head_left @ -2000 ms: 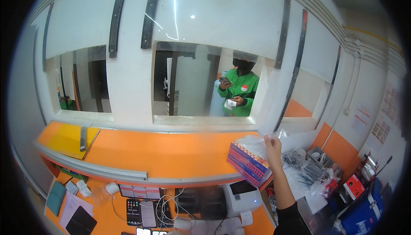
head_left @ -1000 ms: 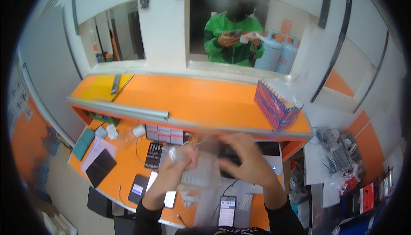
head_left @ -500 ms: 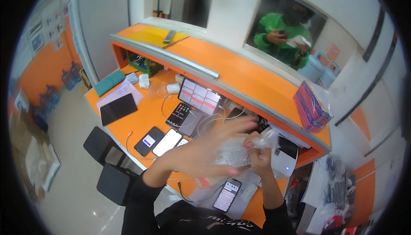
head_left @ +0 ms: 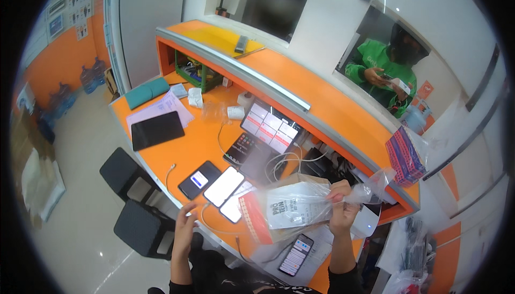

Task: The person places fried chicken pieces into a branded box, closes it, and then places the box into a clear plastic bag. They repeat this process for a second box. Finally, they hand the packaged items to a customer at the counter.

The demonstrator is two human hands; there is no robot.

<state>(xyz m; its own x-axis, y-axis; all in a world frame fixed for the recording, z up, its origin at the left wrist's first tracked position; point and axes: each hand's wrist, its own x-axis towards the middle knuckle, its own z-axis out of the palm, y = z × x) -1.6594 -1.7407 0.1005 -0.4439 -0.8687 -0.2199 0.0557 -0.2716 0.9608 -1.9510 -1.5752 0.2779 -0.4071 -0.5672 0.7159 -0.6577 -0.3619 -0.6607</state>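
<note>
My right hand [head_left: 341, 208] is closed round the gathered neck of a clear plastic bag [head_left: 370, 191], whose loose end sticks out past my fingers. Inside the bag is a brown paper package with a white printed slip [head_left: 292, 219] and an orange-red band along its left end. It is held tilted over the desk. My left hand [head_left: 185, 227] is at the desk's front edge, fingers loosely bent and apart, holding nothing. Close to it runs a pale charging cable [head_left: 206, 221]. Just below the bag lies a lit phone [head_left: 296, 255] on papers.
Several phones, among them a bright-screened one [head_left: 223, 185], lie mid-desk before a tablet [head_left: 270, 125]. A dark tablet [head_left: 157, 130] rests on papers at left. Two black stools [head_left: 129, 170] stand by the desk. Behind the raised orange counter [head_left: 279, 79], a person in green [head_left: 386, 69] holds a phone.
My left hand has swung from over the bag to the lower left, away from it. The bag stays in my right hand, its package now exposed. The view has shifted.
</note>
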